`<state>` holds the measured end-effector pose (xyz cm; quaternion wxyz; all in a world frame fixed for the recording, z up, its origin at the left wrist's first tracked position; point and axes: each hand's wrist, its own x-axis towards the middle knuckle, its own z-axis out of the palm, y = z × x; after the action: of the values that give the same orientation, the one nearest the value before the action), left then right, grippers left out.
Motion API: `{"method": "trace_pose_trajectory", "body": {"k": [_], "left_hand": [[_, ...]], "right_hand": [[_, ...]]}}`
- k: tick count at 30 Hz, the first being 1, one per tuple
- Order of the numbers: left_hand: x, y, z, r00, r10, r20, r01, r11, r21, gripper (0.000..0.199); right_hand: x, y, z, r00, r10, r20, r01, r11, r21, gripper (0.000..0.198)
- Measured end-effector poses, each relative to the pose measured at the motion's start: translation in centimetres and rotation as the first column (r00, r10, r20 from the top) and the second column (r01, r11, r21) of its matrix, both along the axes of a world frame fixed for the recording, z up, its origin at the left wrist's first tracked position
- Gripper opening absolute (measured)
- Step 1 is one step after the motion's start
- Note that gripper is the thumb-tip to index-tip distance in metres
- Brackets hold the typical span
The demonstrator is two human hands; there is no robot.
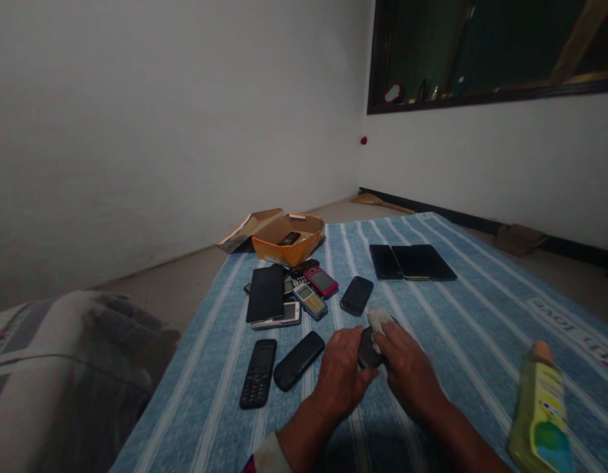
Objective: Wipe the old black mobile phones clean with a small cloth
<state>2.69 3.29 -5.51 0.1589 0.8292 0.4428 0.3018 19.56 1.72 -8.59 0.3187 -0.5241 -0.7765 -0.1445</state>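
Observation:
A dark mobile phone (368,353) lies between my hands on the striped cloth. My left hand (340,374) grips its near left side, fingers and thumb closed around the edge. A crumpled white tissue (378,318) is pressed onto the phone under the fingers of my right hand (407,368). Left of my hands rest a black slim phone (298,361), back or front I cannot tell, and a black keypad phone (258,374), face up. Just beyond my hands lies a dark smartphone (357,295).
A heap of phones, including a pink phone (322,281) and a blue keypad phone (310,299), lies before an open orange box (288,248). Several black tablets or phones (415,261) lie farther back. A yellow-green bottle (541,414) is at the right; a bundled fabric (62,381) at the left.

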Motion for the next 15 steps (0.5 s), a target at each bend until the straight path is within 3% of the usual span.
{"method": "trace_pose_trajectory", "body": {"k": [15], "left_hand": [[0.39,-0.09,0.7,1.0,-0.002,-0.003,0.002,1.0,-0.026,0.059]], "right_hand": [[1.15,0.14,-0.25,0.999,-0.021,0.037,0.022,0.999,-0.028,0.04]]}}
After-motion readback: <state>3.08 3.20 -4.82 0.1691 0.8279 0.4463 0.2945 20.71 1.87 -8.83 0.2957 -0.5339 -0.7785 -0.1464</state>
